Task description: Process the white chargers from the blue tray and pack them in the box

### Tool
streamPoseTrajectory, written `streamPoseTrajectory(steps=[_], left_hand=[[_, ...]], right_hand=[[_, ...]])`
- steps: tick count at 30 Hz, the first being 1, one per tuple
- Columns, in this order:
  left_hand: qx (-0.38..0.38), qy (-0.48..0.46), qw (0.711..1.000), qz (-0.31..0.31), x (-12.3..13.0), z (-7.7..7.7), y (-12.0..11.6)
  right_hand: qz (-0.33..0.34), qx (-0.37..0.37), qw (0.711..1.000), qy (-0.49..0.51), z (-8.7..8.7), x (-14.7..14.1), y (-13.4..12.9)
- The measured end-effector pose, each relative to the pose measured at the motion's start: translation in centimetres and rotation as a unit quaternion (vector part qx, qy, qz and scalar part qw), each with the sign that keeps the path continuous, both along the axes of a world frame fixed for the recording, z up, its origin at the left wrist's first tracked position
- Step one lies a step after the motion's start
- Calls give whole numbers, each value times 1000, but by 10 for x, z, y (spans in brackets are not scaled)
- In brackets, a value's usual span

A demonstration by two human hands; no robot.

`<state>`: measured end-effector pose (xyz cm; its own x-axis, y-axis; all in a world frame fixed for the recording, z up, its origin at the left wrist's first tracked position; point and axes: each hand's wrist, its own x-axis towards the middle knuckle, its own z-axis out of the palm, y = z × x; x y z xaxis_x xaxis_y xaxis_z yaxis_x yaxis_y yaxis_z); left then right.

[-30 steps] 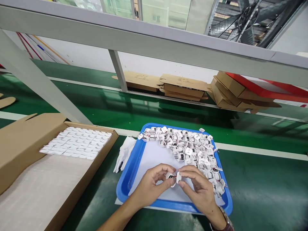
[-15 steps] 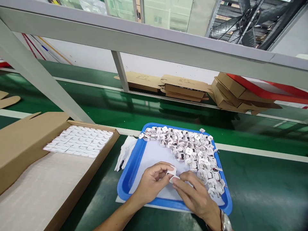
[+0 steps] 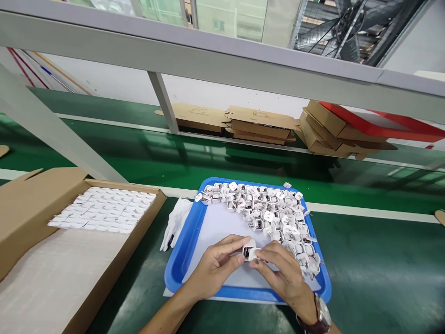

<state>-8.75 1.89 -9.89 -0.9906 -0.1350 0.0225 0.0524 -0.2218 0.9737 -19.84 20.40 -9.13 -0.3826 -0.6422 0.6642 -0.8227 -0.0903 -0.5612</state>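
Over the front of the blue tray (image 3: 194,232), my left hand (image 3: 217,264) pinches a small white charger housing (image 3: 249,245), its open side showing dark parts inside. My right hand (image 3: 283,273) grips a white end cap (image 3: 253,253) by its edge, right against the housing's opening. Whether the two pieces are joined by wires is too small to tell. Many similar white chargers (image 3: 267,215), opened with caps hanging loose and metal pins showing on some, crowd the tray's back and right side. White sheet lines the tray.
Left of the tray lies a white glove (image 3: 175,222). Beyond it, an open cardboard box (image 3: 121,264) holds rows of white pieces (image 3: 104,208). A grey frame bar (image 3: 208,55) crosses above, with flat cardboard boxes (image 3: 260,123) behind the green bench (image 3: 375,260).
The housing has turned so its open side now shows, and the cap has come up against it. My view has shifted slightly to the right.
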Motion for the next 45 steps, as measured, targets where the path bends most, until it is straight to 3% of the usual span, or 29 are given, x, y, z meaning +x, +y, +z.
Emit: streamPoseTrajectory(steps=[10, 16, 21, 29, 34, 40, 45], left_hand=[[-1, 12, 1000, 10, -2, -11, 3], [-18, 27, 999, 32, -1, -9, 7], [-37, 61, 996, 53, 1, -7, 10], [-65, 74, 993, 72, 5, -11, 15], [-77, 83, 991, 73, 5, -9, 17], [-75, 103, 989, 76, 4, -7, 19], [-61, 86, 990, 93, 8, -8, 21]], right_hand=[[14, 10, 998, -65, -8, 3, 2], [59, 34, 988, -135, -6, 2, 3], [50, 93, 933, -343, 0, -3, 7], [84, 142, 874, -457, -1, -3, 9], [51, 119, 895, -427, -8, 1, 8], [40, 119, 922, -366, -2, 6, 5], [46, 128, 923, -360, -4, 7, 4]])
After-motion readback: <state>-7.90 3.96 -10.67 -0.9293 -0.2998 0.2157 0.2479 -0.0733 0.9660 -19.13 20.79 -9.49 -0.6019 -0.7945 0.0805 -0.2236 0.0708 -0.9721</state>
